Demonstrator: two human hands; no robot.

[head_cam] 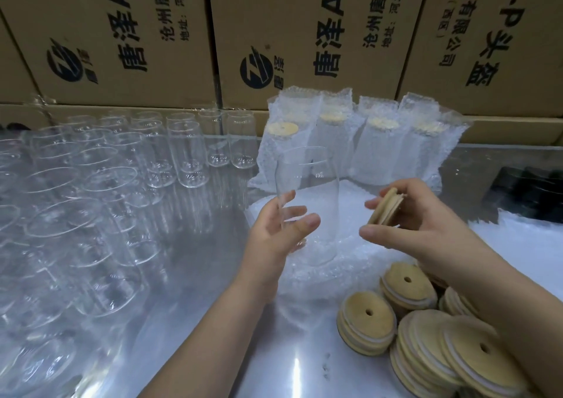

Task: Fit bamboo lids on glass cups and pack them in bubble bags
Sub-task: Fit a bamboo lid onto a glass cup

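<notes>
Glass cup (307,184) sits upright in the left hand (274,236), grip clamped round it; right hand (426,224) grip pinches a bamboo lid (384,207) just beside the cup.

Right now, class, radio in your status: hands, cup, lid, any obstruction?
Left hand holds glass cup upright on bubble bags. Right hand pinches bamboo lid, tilted, beside cup, not fitted. Nothing between lid and rim.

- Rear: stacked brown cardboard cartons (122,32) with black printed characters and a round logo, filling the whole back of the view.
- Work surface: shiny grey tabletop (195,276), reflective.
- Light: bright glare streak (297,370) on the near tabletop.
- Right edge: dark object (530,193), blurred, not identifiable.
</notes>
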